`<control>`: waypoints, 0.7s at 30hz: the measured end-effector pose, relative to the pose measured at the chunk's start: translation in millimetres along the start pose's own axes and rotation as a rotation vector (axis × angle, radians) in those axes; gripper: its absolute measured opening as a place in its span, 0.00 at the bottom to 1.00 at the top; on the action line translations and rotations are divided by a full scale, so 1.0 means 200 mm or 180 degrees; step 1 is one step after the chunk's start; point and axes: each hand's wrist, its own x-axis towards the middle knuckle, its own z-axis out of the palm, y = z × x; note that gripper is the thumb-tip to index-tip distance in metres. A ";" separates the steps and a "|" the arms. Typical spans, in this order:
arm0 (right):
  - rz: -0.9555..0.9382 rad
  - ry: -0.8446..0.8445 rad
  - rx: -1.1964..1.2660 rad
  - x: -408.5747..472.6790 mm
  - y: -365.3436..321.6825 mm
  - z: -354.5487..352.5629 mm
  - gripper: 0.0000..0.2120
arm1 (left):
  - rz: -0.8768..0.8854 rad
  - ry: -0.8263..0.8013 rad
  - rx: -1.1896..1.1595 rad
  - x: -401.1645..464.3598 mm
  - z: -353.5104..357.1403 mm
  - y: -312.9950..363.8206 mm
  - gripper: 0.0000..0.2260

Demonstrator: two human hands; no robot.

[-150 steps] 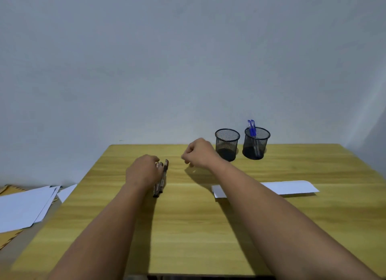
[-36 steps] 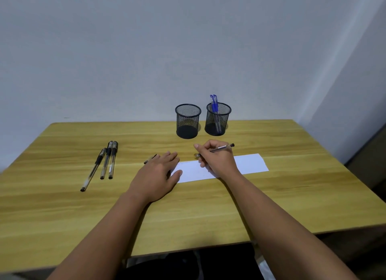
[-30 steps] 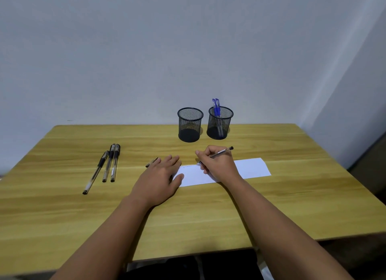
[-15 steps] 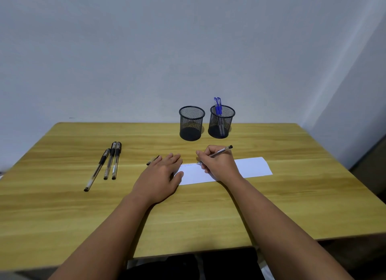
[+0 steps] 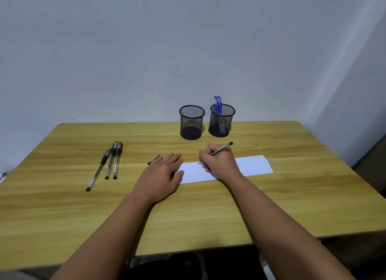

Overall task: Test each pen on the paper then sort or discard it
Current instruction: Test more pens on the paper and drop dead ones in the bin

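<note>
My right hand (image 5: 220, 162) grips a clear pen (image 5: 222, 148) with its tip down on a white paper strip (image 5: 251, 165); a short faint scribble (image 5: 188, 164) shows near the strip's left end. My left hand (image 5: 161, 176) lies flat, fingers spread, pressing the strip's left end. A pen cap or short pen piece (image 5: 153, 159) pokes out beyond its fingertips. Three black-capped pens (image 5: 110, 160) lie side by side at the left. At the back stand two black mesh cups: the left cup (image 5: 191, 122) looks empty, the right cup (image 5: 222, 120) holds two blue pens (image 5: 217, 104).
The wooden table (image 5: 62, 206) runs to a plain wall at the back and drops off at the front edge near my body. Dark shapes show beneath the front edge. A grey surface stands past the table's right side.
Five seconds ago both hands were near the pen bundle at the table's middle. Over the last second my right hand has drawn the pen tip slightly rightward on the paper, leaving a faint scribble.
</note>
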 end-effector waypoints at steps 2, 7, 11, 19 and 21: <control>-0.0010 0.0023 0.0173 0.00 0.00 -0.01 0.17 | -0.0007 -0.0012 0.0000 0.00 0.00 0.00 0.22; -0.0138 -0.0027 0.0249 -0.02 -0.02 -0.01 0.18 | 0.0005 -0.0022 -0.0005 0.00 0.00 0.00 0.22; -0.0017 0.0003 0.0286 -0.02 -0.02 0.00 0.20 | 0.0009 -0.0012 -0.0002 0.00 0.00 0.00 0.22; -0.0001 -0.0063 0.0262 -0.01 0.01 0.01 0.16 | 0.0011 0.0009 -0.0030 0.00 -0.01 0.00 0.21; -0.0005 -0.0110 0.0242 -0.01 0.01 0.01 0.16 | 0.0005 0.0011 -0.0035 0.00 -0.01 0.00 0.21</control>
